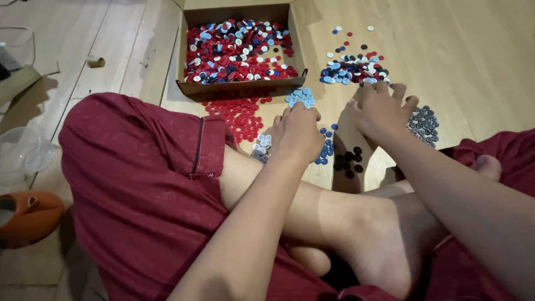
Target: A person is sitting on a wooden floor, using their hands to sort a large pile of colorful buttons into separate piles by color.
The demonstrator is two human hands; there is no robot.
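pale wooden plank floor (pixel 473 50) under warm light, shadows falling left.

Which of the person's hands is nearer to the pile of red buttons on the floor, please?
The left. The left hand rests just right of the red button pile; the right hand is farther right, beside the grey buttons.

Orange slipper (pixel 28 216) at eight o'clock — clear plastic container (pixel 22 153) above it — cardboard scrap (pixel 96 62) at ten o'clock.
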